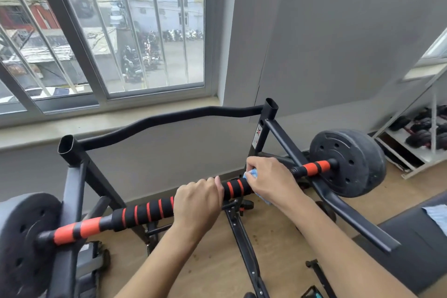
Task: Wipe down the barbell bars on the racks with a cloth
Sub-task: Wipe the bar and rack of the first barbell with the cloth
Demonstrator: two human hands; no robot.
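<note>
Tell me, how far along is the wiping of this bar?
Done: nothing shows as already cleaner. In hand: the left hand grips the bar at its middle; the right hand holds the blue cloth on the foam beside it. Left: probably the foam toward the left plate and both orange ends.

Big barred sliding window (135, 31) at left, daylight in, parked scooters (150, 53) outside. Pale sill (96, 120) beneath. Grey wall (338, 43). Light wood floor (205, 261). White shelf (425, 156) with dark dumbbells (419, 139) far right, second window (438, 48) above.
</note>
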